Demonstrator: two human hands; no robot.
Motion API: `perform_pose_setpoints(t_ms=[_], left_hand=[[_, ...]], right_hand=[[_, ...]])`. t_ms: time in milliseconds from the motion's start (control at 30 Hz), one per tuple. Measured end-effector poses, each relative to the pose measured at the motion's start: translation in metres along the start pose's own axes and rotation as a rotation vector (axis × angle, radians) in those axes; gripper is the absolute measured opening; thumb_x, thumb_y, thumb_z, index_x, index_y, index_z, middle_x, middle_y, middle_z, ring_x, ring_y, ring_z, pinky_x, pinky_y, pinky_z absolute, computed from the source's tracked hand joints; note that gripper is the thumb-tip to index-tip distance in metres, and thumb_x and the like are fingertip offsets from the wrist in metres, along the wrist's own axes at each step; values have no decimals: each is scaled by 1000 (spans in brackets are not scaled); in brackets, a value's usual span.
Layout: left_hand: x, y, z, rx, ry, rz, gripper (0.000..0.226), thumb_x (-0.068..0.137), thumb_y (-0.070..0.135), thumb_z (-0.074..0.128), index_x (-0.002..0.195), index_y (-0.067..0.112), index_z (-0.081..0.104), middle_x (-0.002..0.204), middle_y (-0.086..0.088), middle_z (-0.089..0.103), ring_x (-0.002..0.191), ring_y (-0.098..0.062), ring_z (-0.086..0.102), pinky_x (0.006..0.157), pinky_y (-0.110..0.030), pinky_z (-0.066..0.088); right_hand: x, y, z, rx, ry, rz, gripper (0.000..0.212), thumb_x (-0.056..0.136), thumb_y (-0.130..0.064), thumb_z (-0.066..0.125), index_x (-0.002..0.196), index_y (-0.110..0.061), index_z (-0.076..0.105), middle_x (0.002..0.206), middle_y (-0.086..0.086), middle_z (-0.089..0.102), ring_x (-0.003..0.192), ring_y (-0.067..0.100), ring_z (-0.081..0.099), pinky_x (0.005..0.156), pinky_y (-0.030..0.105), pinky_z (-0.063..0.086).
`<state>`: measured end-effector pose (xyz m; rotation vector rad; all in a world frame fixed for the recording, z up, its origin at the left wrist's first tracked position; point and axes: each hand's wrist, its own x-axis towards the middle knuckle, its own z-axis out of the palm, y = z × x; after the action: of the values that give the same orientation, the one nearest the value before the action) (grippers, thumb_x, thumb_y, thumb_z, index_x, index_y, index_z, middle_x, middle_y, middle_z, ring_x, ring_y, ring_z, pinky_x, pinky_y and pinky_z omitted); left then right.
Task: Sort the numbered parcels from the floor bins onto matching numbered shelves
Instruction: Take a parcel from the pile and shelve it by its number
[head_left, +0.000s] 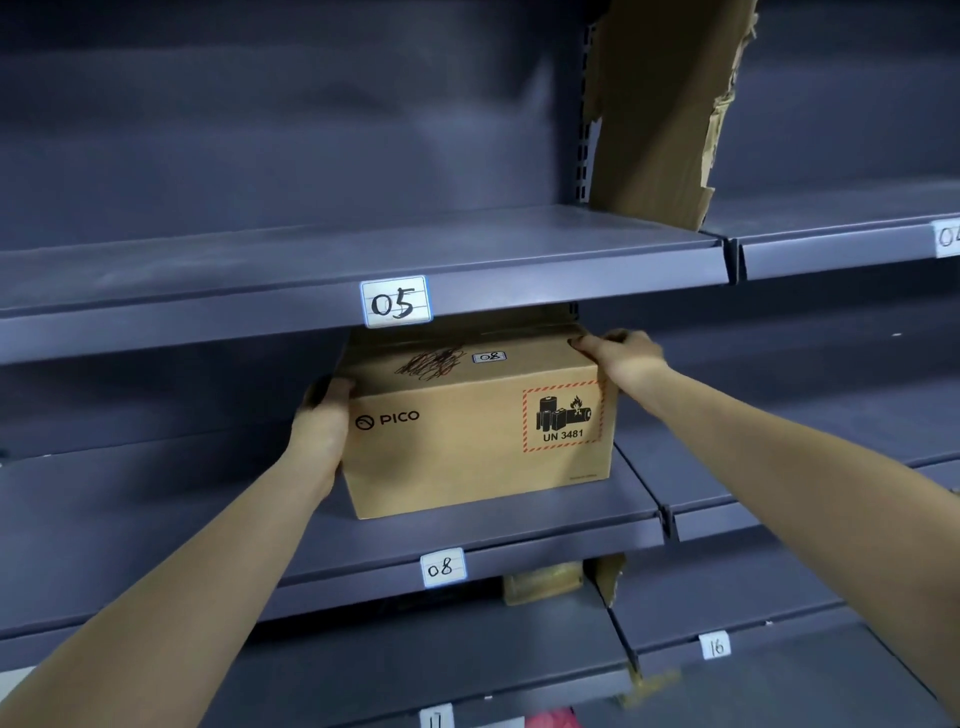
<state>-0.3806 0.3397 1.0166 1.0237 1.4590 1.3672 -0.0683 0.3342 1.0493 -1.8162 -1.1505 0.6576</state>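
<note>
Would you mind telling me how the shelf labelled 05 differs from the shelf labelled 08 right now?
The 05 shelf sits higher; the 08 shelf sits directly below it. The 05 shelf's visible surface is bare, while the 08 shelf carries a PICO cardboard box tagged 08, held by the left hand and right hand. Both are dark grey metal with handwritten white labels.

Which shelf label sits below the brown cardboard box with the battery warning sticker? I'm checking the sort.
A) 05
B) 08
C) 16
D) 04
B: the brown cardboard box, itself tagged 08, rests on the shelf whose white edge label reads 08.
</note>
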Motion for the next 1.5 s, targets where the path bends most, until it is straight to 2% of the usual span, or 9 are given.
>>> perform_pose_setpoints(t_ms=[100,267,400,500,667,933,1200,1367,1500], left_hand=[[-8,7,-7,41,20,0,47,93,44,54,128,12,56,97,-5,62,81,-21,57,66,-31,46],[-24,19,-21,87,22,4,65,83,48,62,133,7,50,120,-8,61,109,-27,58,101,-43,46],[-53,25,-17,288,23,128,49,88,35,50,128,7,56,118,-10,63,107,-28,58,82,-33,45],[-83,28,-7,400,5,224,47,92,29,47,134,8,50,130,-8,54,115,-28,52,93,-35,44],[-141,23,31,623,-301,351,40,96,27,48,134,17,52,135,-3,53,111,-22,50,83,-23,33],[-213,38,121,578,-621,571,34,96,23,52,128,15,58,125,0,59,106,-14,53,88,-23,39],[-288,48,230,656,-859,754,33,94,25,51,126,18,59,124,2,61,113,-16,55,87,-22,37],[-353,60,309,632,-986,848,33,94,26,49,125,19,58,118,4,59,90,-13,57,66,-18,41],[-419,57,381,622,-1077,882,29,95,25,50,122,19,60,110,1,61,95,-17,57,76,-24,40]], right_hand=[[-11,-3,-7,-80,22,-42,45,93,-46,58,123,-12,59,99,7,63,85,24,63,81,36,54],[-39,0,-23,-43,-27,-104,37,91,-36,63,117,-10,64,110,10,67,94,25,66,82,38,59],[-70,-5,-36,-62,-55,-142,37,91,-31,64,123,-12,61,114,11,66,103,27,65,84,38,58],[-94,-7,-48,-72,-46,-177,38,91,-33,65,122,-14,60,114,8,65,104,26,65,86,39,58],[-133,6,-68,-150,-40,-233,35,90,-36,64,120,-19,61,115,4,66,104,22,64,93,38,54],[-184,54,-149,-253,112,-227,34,94,-33,60,124,-18,58,105,-2,64,94,17,61,71,20,43],[-219,120,-269,-350,274,-121,41,94,-35,59,131,-18,55,126,1,60,110,20,61,92,34,51],[-242,163,-358,-460,310,-60,47,93,-33,59,136,-17,49,134,4,55,108,21,60,94,34,48],[-259,205,-435,-567,343,-25,49,92,-35,61,137,-18,48,135,2,57,115,18,56,95,31,45]])
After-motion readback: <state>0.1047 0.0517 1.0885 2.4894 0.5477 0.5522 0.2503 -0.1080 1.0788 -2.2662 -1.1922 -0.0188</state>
